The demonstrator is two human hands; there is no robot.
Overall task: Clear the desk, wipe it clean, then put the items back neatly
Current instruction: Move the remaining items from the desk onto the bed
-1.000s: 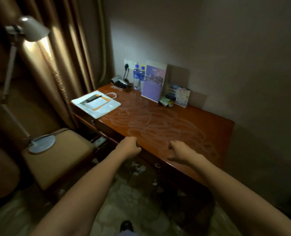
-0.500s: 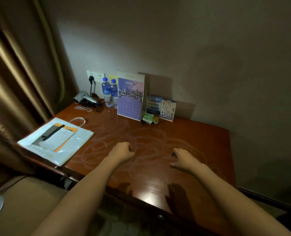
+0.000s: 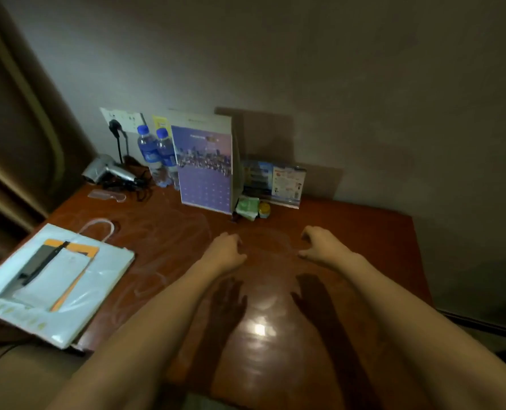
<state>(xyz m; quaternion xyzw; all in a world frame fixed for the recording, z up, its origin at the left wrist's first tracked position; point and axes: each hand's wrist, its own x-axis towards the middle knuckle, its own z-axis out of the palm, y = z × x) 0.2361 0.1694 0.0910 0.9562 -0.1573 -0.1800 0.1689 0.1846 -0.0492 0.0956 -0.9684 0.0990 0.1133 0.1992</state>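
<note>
Hovering above the desk [image 3: 349, 232], the left hand [image 3: 226, 251] and right hand [image 3: 322, 244] are held loosely curled, nothing gripped, seemingly poised to begin clearing. Just beyond the fingertips, the calendar [image 3: 206, 170] and leaflet stand [image 3: 275, 183] are propped against the wall; the bag [image 3: 56, 282] lies well left. No writing can be read.

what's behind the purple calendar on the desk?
Behind the calendar: the wall, a yellow sticker showing past its left edge, and two water bottles beside it partly behind that edge. Anything directly behind its face is hidden.
</note>
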